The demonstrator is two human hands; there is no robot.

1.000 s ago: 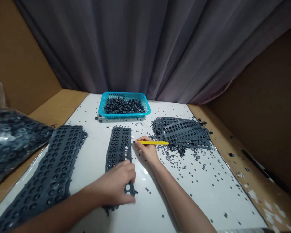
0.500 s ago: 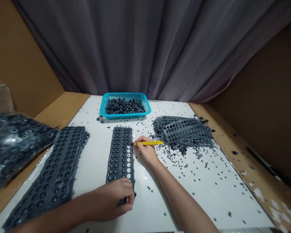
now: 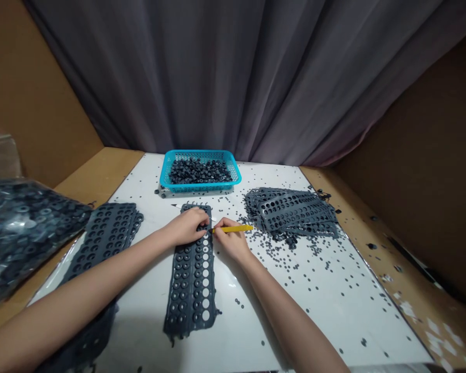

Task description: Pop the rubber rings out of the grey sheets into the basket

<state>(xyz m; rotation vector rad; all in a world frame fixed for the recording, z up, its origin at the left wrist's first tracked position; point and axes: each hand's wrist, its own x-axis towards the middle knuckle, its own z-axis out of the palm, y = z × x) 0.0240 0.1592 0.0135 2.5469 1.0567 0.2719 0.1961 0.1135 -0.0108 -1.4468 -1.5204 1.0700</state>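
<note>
A dark rubber sheet (image 3: 190, 300) with rows of round moulded grommets lies upright before me on the white table. Down its right-hand column runs a line of open round holes showing white. My left hand (image 3: 190, 225) rests over the sheet's upper part, fingers curled and thumb close to that column; whatever is between its fingertips is hidden. My right hand (image 3: 232, 238) grips a yellow pen-like tool (image 3: 238, 228), its dark tip at the sheet's right edge beside my left fingertips.
Behind the sheet stands a blue basket (image 3: 200, 185) of loose dark grommets. Punched sheets (image 3: 295, 210) are piled at right amid scattered small discs. More unpunched sheets (image 3: 108, 228) lie at left, partly under my forearm, beside a clear bag (image 3: 27, 228) of grommets. A white pencil-like stick (image 3: 175, 205) lies behind.
My left hand has moved from the sheet's near end up to its far part, uncovering the lower holes. My right hand and the yellow tool have barely shifted.
</note>
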